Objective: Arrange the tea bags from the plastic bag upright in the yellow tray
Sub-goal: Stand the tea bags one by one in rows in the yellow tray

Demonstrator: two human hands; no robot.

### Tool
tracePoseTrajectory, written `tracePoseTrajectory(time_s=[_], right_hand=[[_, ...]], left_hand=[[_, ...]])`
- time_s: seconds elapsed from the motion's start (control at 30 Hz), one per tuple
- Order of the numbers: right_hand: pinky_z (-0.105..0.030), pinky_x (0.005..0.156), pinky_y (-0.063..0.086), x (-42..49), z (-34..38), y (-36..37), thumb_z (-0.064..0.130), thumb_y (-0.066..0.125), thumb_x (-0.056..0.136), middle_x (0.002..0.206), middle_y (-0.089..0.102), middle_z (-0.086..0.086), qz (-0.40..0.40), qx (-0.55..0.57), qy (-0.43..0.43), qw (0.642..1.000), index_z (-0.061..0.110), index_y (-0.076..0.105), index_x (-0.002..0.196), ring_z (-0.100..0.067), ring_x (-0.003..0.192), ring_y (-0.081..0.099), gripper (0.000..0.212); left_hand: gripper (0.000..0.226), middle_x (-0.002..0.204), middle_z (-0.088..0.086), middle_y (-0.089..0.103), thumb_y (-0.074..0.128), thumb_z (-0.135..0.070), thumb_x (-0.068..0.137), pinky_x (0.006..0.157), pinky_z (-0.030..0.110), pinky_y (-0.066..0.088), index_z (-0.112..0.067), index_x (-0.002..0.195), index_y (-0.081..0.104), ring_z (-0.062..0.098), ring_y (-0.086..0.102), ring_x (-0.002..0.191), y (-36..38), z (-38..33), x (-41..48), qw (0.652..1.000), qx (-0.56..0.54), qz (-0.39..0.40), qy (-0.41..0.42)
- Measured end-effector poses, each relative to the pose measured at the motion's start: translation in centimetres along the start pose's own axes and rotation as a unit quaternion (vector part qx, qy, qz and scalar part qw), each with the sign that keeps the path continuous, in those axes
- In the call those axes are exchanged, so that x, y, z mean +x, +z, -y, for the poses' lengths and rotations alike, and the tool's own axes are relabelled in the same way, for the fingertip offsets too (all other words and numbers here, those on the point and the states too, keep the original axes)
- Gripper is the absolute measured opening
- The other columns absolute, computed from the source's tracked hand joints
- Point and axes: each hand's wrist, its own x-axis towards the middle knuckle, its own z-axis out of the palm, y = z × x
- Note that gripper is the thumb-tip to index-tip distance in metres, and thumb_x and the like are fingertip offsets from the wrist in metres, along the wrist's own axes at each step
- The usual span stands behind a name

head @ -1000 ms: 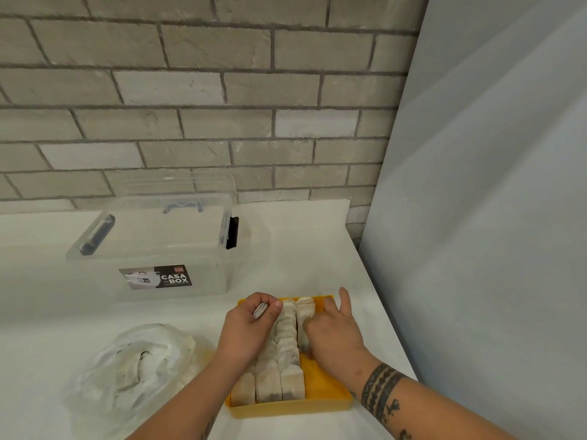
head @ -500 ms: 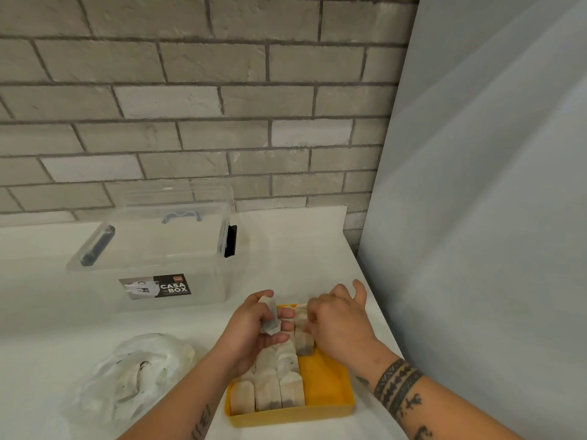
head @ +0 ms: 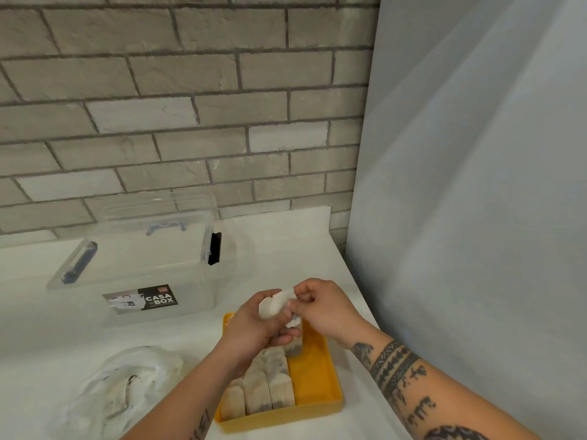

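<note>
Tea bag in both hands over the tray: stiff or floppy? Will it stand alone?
Probably soft and light: the tea bag looks creased where the left hand grips it and the right hand pinches its end. Alone it would likely tip; the rows in the yellow tray stand packed together, so seat it against a neighbour.

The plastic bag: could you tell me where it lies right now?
Head view, lower left: the plastic bag lies on the table, left of the tray and nearer the camera than the clear box.
</note>
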Motion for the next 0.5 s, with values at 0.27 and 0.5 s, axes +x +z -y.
tracePoseTrajectory(time_s=[0.27,0.5], right_hand=[[-0.025,0.053,0.045,0.32,-0.35,-0.98,0.026,0.066,0.093,0.062,0.065,0.002,0.102,0.170,0.241,0.950,0.009,0.070,0.099,-0.010,0.052,0.054,0.019],[-0.025,0.058,0.050,0.19,-0.54,-1.23,0.031,0.063,0.096,0.060,0.062,0.004,0.164,0.209,0.279,0.923,0.013,0.068,0.086,-0.007,0.051,0.057,0.021]], left_hand=[[0.030,0.104,-0.007,0.071,0.086,-0.026,0.079,0.058,0.025,0.054,-0.034,0.106,0.074,0.007,0.059,0.059,-0.09,0.73,-0.06,0.972,0.190,-0.072,0.116],[0.010,0.079,-0.014,0.075,0.086,-0.020,0.079,0.052,0.019,0.047,-0.027,0.084,0.080,0.001,0.056,0.052,0.31,0.55,-0.26,0.968,0.203,-0.056,0.135]])
